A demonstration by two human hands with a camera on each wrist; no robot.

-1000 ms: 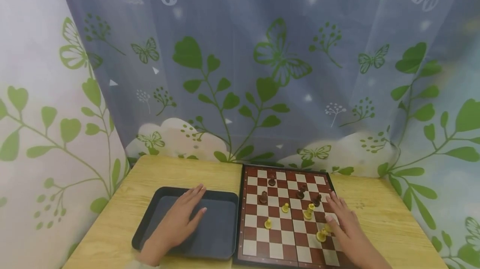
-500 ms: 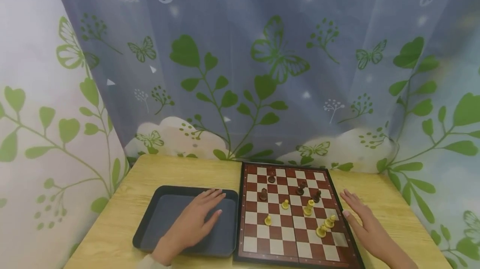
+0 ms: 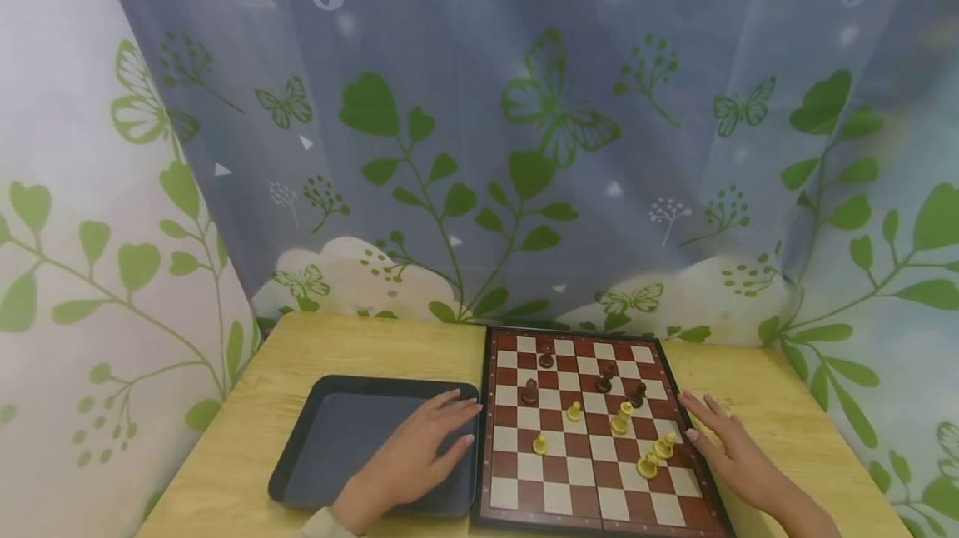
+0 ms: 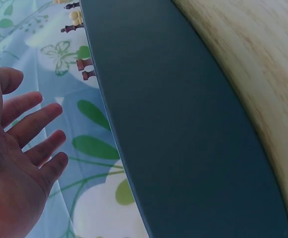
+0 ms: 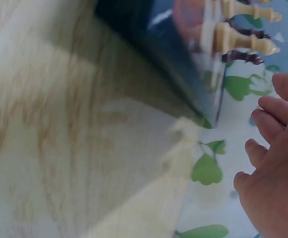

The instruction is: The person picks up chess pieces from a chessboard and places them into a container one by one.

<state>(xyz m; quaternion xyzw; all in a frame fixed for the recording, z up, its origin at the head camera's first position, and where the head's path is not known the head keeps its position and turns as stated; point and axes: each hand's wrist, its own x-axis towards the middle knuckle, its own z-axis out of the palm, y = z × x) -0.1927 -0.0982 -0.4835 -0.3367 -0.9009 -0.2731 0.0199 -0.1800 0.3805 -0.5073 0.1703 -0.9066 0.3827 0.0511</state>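
My left hand (image 3: 419,455) is over the right part of a dark blue tray (image 3: 310,430), its fingertips near the tray's right rim. Its fingers are spread and hold nothing, as the left wrist view shows beside the tray wall (image 4: 153,109). To the right lies a brown and white chessboard (image 3: 580,495) with several dark and yellow chess pieces upright on it. My right hand (image 3: 737,459) is at the board's right edge; whether it touches is unclear. Closest to it are a yellow piece (image 3: 664,445) and another yellow piece (image 3: 648,465). Its fingers are extended and hold nothing.
Both the tray and the board lie on a light wooden table (image 3: 225,438). Behind it hangs a curtain (image 3: 449,146) printed with leaves and butterflies, and similar cloth closes off both sides. A dark rook (image 3: 530,392) stands on the board's left half.
My left hand has moved right across the tray toward the board. My right hand has moved right, from above the board's pieces to its edge. The pieces keep their squares.
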